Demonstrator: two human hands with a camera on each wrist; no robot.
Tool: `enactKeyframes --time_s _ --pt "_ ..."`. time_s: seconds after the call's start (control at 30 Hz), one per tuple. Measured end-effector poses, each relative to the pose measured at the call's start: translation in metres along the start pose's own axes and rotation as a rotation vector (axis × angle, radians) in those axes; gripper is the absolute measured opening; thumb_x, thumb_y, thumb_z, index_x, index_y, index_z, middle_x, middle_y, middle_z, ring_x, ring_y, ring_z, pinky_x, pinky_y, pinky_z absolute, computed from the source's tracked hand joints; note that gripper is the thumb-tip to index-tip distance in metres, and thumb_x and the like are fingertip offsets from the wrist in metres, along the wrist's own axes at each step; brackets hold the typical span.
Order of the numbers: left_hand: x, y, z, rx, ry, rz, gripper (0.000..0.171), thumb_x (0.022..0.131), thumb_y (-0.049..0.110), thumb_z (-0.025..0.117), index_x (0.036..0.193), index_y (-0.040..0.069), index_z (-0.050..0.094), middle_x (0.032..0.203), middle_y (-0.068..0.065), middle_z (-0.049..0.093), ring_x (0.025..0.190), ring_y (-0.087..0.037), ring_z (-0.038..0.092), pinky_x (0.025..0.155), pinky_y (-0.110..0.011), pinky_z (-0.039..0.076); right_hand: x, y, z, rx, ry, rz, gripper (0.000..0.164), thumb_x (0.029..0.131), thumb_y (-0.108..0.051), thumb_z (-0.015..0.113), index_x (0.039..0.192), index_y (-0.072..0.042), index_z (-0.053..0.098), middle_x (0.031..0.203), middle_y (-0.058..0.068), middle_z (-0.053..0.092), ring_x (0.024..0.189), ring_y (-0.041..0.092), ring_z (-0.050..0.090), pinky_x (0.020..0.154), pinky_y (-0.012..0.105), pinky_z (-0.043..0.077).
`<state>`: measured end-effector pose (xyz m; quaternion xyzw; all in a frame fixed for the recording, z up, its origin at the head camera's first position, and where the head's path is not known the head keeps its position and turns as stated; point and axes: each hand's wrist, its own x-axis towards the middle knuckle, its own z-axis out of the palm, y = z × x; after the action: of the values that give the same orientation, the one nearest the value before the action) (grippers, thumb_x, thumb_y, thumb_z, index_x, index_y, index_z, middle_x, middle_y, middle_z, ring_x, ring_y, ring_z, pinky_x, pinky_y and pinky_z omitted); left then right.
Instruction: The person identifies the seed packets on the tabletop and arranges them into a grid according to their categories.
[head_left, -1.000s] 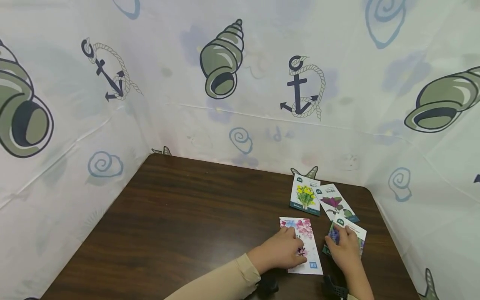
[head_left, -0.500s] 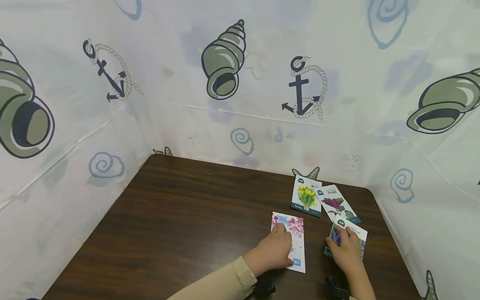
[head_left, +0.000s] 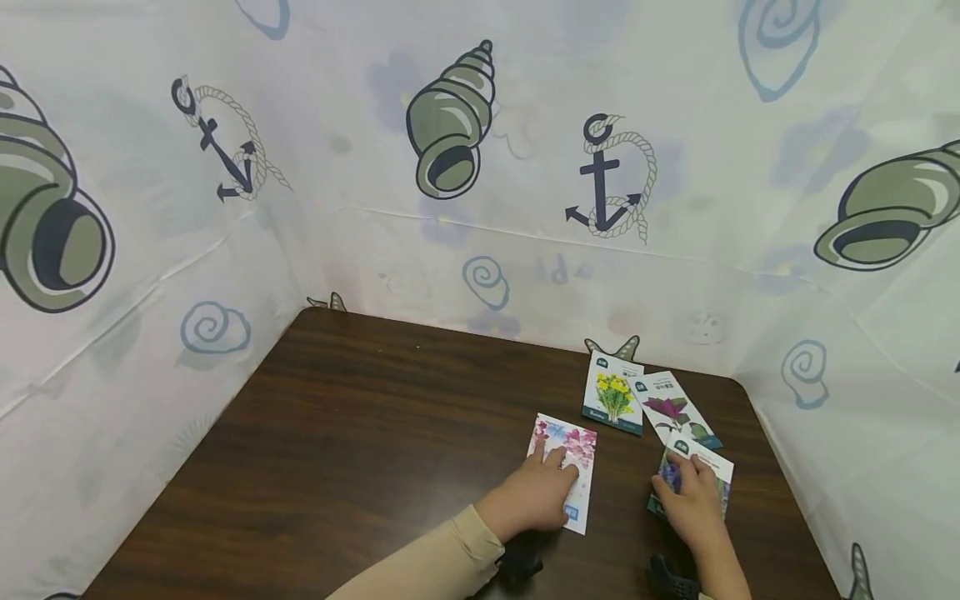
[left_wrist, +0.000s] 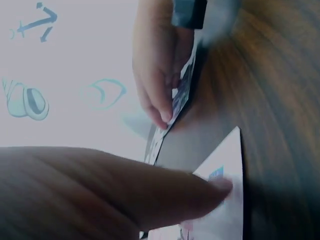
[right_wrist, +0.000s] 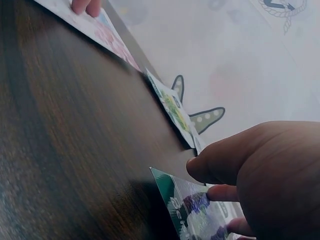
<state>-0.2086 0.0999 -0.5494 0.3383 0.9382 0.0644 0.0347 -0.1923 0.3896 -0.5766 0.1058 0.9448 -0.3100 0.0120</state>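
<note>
My left hand [head_left: 531,500] lies over a white seed packet [head_left: 577,446] printed with pink blossoms. Its fingers spread across the packet's face, and in the left wrist view the thumb presses on the packet near a small blue square [left_wrist: 216,174]. Further right, my right hand [head_left: 693,508] rests its fingertips on a seed packet [right_wrist: 197,205] with blue-purple flowers and a green end band. The right thumb [right_wrist: 200,170] hovers beside that packet's edge in the right wrist view. Palm and fingers hide part of each packet.
Behind the right hand lie a yellow-flower packet [head_left: 613,392] and a dark-purple-flower packet [head_left: 667,407], their edges overlapping. The purple-flowered one also meets the packet under the right hand. A fabric wall [head_left: 525,275] with sea prints borders the brown wooden table [head_left: 337,433].
My left hand has slid the pink-blossom packet left and slightly away across the table, turning it a little. The left fingers have spread. The right hand and other packets stay put.
</note>
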Motion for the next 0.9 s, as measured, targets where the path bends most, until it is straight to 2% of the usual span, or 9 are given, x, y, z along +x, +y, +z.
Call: enactKeyframes --time_s 0.1,0.2,0.27,0.37,0.43,0.5,0.6,0.77,0.9 --pt "0.001 -0.006 0.0 -0.043 0.01 -0.061 0.056 0.082 0.044 0.094 0.124 0.017 0.069 0.141 -0.012 0.063 0.15 -0.039 0.052 0.123 -0.053 0.047 0.002 0.0 0.0 -0.008 -0.009 0.005 0.066 0.108 -0.027 0.065 0.159 0.008 0.042 0.169 0.047 0.014 0.158 0.065 0.015 0.129 0.076 0.019" --pt "0.001 -0.012 -0.002 -0.1 0.013 -0.109 0.063 0.08 0.041 0.097 0.128 0.014 0.067 0.143 -0.015 0.061 0.149 -0.049 0.05 0.12 -0.056 0.05 0.002 0.0 -0.001 -0.014 -0.021 0.009 0.066 0.109 -0.027 0.065 0.159 0.008 0.04 0.169 0.047 0.012 0.158 0.065 0.014 0.128 0.077 0.019" --pt "0.004 -0.019 0.005 -0.13 0.035 -0.127 0.066 0.079 0.038 0.097 0.131 0.013 0.066 0.146 -0.017 0.059 0.149 -0.053 0.049 0.118 -0.059 0.05 0.002 0.0 -0.002 -0.014 -0.028 0.009 0.067 0.109 -0.027 0.065 0.16 0.007 0.04 0.17 0.047 0.011 0.158 0.066 0.014 0.128 0.077 0.019" --pt "0.005 -0.027 0.005 -0.14 0.036 -0.152 0.068 0.081 0.036 0.095 0.136 0.011 0.063 0.152 -0.019 0.056 0.151 -0.054 0.046 0.119 -0.061 0.048 0.002 -0.001 -0.003 -0.006 -0.034 0.007 0.067 0.109 -0.027 0.064 0.16 0.007 0.039 0.17 0.047 0.01 0.157 0.066 0.014 0.128 0.078 0.019" --pt "0.009 -0.034 0.012 -0.142 0.051 -0.152 0.068 0.082 0.032 0.094 0.138 0.01 0.062 0.155 -0.021 0.055 0.151 -0.056 0.045 0.121 -0.061 0.047 0.002 -0.002 -0.004 -0.003 -0.035 0.005 0.066 0.109 -0.027 0.064 0.16 0.007 0.039 0.17 0.047 0.01 0.157 0.067 0.015 0.128 0.078 0.02" --pt "0.01 -0.038 0.01 -0.132 0.023 -0.152 0.067 0.085 0.029 0.091 0.141 0.007 0.059 0.161 -0.023 0.052 0.157 -0.053 0.041 0.128 -0.058 0.041 0.001 -0.003 -0.005 0.001 -0.031 0.003 0.065 0.109 -0.027 0.064 0.159 0.007 0.04 0.169 0.048 0.011 0.157 0.067 0.015 0.128 0.078 0.02" --pt "0.02 -0.047 0.027 -0.153 0.033 -0.143 0.067 0.086 0.024 0.088 0.143 0.004 0.058 0.166 -0.025 0.049 0.16 -0.05 0.038 0.132 -0.056 0.035 0.002 -0.003 -0.007 0.007 -0.03 0.004 0.064 0.109 -0.026 0.063 0.159 0.006 0.041 0.169 0.048 0.011 0.157 0.068 0.015 0.128 0.077 0.019" --pt "0.018 -0.049 0.02 -0.222 0.032 -0.222 0.067 0.089 0.023 0.087 0.147 0.006 0.058 0.171 -0.023 0.044 0.162 -0.051 0.033 0.13 -0.061 0.036 0.002 -0.003 -0.007 0.006 -0.042 0.006 0.063 0.109 -0.026 0.063 0.159 0.006 0.041 0.17 0.047 0.011 0.157 0.067 0.015 0.128 0.077 0.018" --pt "0.021 -0.055 0.023 -0.301 0.05 -0.252 0.068 0.089 0.021 0.087 0.147 0.005 0.056 0.174 -0.025 0.038 0.165 -0.053 0.024 0.131 -0.064 0.033 0.002 -0.003 -0.007 0.005 -0.044 0.009 0.064 0.108 -0.025 0.063 0.159 0.006 0.041 0.17 0.047 0.011 0.157 0.067 0.015 0.128 0.077 0.018"
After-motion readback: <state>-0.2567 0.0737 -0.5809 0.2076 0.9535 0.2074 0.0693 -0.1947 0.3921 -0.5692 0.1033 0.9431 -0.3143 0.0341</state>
